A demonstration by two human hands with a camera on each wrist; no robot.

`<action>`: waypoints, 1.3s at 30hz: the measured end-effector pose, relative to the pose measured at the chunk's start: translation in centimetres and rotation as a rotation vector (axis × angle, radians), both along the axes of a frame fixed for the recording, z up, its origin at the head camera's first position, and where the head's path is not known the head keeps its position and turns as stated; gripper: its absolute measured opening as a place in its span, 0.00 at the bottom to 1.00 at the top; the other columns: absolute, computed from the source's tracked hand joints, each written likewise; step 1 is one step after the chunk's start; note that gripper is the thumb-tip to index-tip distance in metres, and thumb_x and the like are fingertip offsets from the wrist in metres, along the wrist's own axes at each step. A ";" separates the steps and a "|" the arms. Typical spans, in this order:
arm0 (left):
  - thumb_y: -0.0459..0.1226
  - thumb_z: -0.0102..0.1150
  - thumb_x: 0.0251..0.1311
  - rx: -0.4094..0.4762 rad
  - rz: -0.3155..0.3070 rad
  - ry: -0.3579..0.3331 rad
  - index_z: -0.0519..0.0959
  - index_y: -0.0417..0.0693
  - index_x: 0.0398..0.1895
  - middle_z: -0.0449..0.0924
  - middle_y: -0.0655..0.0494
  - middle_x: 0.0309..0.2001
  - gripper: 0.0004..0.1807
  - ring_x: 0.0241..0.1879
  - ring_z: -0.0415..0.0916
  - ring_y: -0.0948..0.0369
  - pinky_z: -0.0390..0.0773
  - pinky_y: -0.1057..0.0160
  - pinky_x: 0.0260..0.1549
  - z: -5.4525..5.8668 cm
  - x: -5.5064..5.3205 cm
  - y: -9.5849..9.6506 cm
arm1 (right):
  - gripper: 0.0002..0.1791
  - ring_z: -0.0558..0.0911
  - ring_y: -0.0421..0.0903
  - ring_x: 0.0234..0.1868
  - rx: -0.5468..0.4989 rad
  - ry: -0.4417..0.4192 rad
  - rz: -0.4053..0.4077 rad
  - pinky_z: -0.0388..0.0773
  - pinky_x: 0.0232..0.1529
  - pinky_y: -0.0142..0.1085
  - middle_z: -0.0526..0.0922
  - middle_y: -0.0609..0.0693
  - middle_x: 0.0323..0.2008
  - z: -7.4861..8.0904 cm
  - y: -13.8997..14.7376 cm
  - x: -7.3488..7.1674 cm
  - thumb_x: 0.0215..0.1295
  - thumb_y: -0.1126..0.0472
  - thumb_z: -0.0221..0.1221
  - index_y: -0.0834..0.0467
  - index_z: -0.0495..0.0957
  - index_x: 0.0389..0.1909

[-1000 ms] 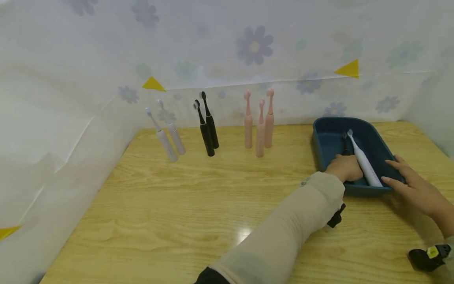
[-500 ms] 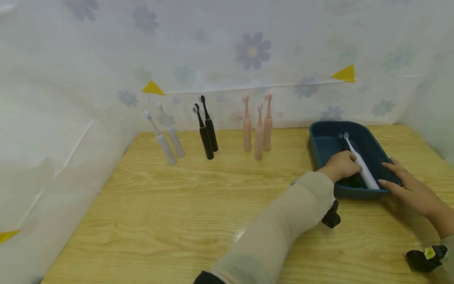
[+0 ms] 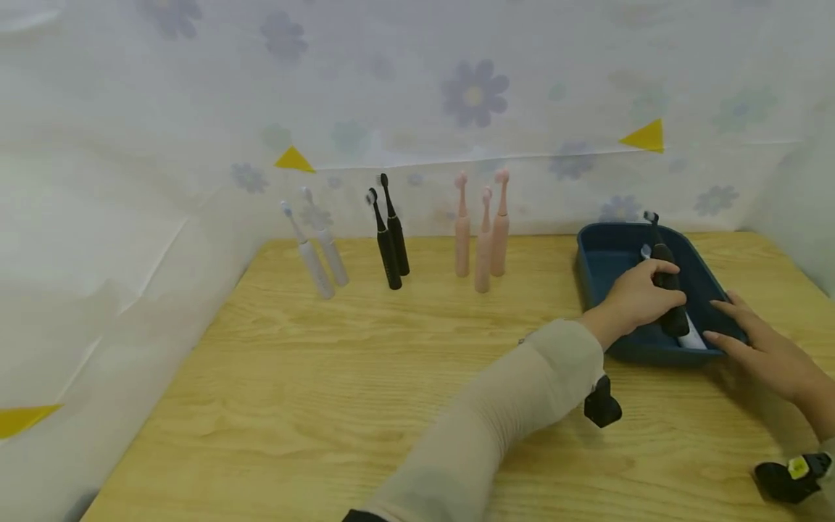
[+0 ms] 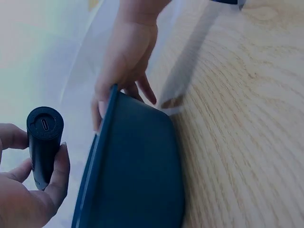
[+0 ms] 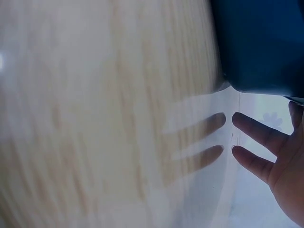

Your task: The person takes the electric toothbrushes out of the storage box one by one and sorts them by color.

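Note:
My left hand pinches a black electric toothbrush by its handle over the dark blue bin, bristle head up. In the left wrist view, the charging port shows in the base of this black toothbrush, between thumb and fingers. Beneath it in the bin lies a white electric toothbrush, mostly covered by hand and black brush. At the bin's front right corner, my right hand rests on the rim with thumb and forefinger over it. Two straight fingers stay outside the bin in the right wrist view.
Upright toothbrushes stand along the table's back: two white ones, two black ones and three pink ones. The wooden table meets a flowered white sheet behind and at the sides.
My left hand has pulled the black toothbrush up from the bin's floor and raised it over the white one. My right hand has stayed at the corner.

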State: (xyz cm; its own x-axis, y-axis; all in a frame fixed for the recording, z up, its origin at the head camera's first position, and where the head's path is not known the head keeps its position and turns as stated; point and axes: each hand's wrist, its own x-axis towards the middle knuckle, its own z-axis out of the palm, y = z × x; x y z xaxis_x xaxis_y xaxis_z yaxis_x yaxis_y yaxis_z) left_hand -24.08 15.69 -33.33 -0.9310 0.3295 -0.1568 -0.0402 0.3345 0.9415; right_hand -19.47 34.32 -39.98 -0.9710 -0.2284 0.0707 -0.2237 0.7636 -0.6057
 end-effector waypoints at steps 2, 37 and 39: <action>0.35 0.57 0.52 0.041 -0.011 0.001 0.72 0.64 0.46 0.70 0.66 0.35 0.18 0.24 0.70 0.68 0.73 0.67 0.20 0.4 0.2 -0.6 | 0.35 0.29 0.72 0.56 -0.003 -0.001 0.001 0.33 0.44 0.68 0.20 0.61 0.62 0.0 0.1 0.0 0.66 0.58 0.42 0.69 0.35 0.63; 0.25 0.50 0.54 0.482 -0.118 0.096 0.63 0.56 0.56 0.62 0.61 0.51 0.27 0.37 0.70 0.64 0.75 0.65 0.32 3.2 0.5 -14.9 | 0.35 0.28 0.69 0.57 0.007 0.036 -0.009 0.32 0.47 0.66 0.21 0.61 0.62 -0.3 -0.7 -0.9 0.65 0.58 0.43 0.70 0.35 0.63; 0.24 0.50 0.54 0.499 -0.109 0.113 0.63 0.53 0.57 0.62 0.59 0.52 0.28 0.37 0.70 0.62 0.74 0.65 0.33 3.5 0.6 -15.8 | 0.35 0.29 0.70 0.57 0.011 0.036 -0.010 0.32 0.46 0.67 0.21 0.61 0.62 -0.3 -0.6 -0.9 0.65 0.58 0.43 0.70 0.36 0.63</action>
State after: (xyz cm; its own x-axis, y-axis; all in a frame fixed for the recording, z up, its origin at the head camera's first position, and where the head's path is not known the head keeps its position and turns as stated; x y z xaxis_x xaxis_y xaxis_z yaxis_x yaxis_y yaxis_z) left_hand -23.47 -0.13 -29.83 -0.8890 0.4347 0.1436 0.0812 -0.1590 0.9839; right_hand -20.34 33.68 -40.32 -0.9702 -0.2192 0.1036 -0.2374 0.7726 -0.5888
